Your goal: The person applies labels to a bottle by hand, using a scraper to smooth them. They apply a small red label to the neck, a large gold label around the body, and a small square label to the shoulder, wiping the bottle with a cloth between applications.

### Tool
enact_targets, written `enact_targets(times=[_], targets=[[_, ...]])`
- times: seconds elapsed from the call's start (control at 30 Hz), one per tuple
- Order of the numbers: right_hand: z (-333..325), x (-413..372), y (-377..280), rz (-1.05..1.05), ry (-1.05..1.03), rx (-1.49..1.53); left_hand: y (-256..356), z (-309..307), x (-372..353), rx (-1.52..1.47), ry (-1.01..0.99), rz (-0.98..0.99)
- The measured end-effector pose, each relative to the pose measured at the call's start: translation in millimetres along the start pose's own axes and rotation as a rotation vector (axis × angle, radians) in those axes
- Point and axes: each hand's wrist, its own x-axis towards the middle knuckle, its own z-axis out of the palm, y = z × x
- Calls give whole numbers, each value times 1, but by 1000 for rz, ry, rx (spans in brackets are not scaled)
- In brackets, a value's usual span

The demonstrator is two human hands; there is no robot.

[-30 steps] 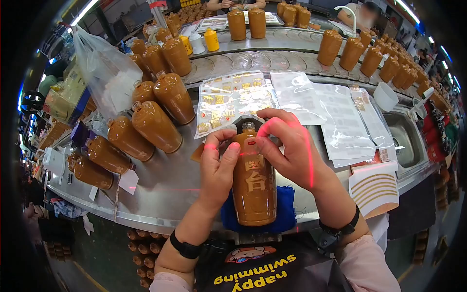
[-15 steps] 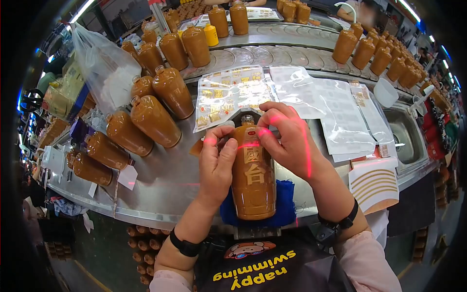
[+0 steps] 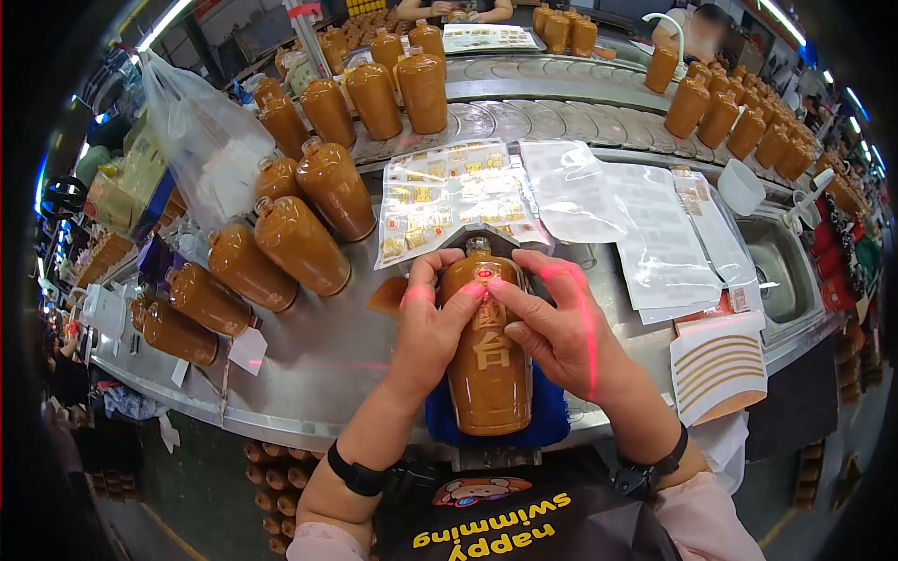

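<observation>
A glossy brown bottle (image 3: pixel 489 397) with gold characters lies tilted in front of me on a blue cloth (image 3: pixel 552 421), its neck pointing away toward a dark metal rest (image 3: pixel 505 241). My left hand (image 3: pixel 432 313) grips its left shoulder, fingers curled around and the thumb pressing near a small red label (image 3: pixel 486 275). From the other side, my right hand (image 3: pixel 558 318) holds the bottle's right shoulder with its thumb tip at the same label. Both thumb tips nearly meet there. Red laser light crosses the bottle and both hands.
Several brown bottles (image 3: pixel 304 248) stand left of me. Behind the work spot are a gold-and-red decal sheet (image 3: pixel 449 192) and pale sheets (image 3: pixel 655 238). A curved conveyor (image 3: pixel 552 122) carries more bottles. At right are a sink (image 3: pixel 781 271) and a card with gold strips (image 3: pixel 718 365).
Both thumbs have come together onto the red label, and my fingers have settled around the bottle's shoulders. Bottles on the conveyor have shifted right; the yellow bottle there is largely hidden now.
</observation>
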Motion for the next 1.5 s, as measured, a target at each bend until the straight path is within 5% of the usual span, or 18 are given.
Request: enact_targets(times=[0.53,0.8,0.97,1.1,1.2,1.5], targets=[[3,9,17,113,76,91,2,-8,11,-149,-14,-74],[4,34,17,94,-71,42,5,-15,6,195,-63,114],[6,45,28,189,-101,18,-7,-3,17,344,79,373],[8,47,33,-7,-83,-4,-10,-3,12,494,130,419],[6,51,31,38,-101,1,-13,-1,16,562,193,567],[-6,47,37,60,-38,35,6,3,12,532,182,567]])
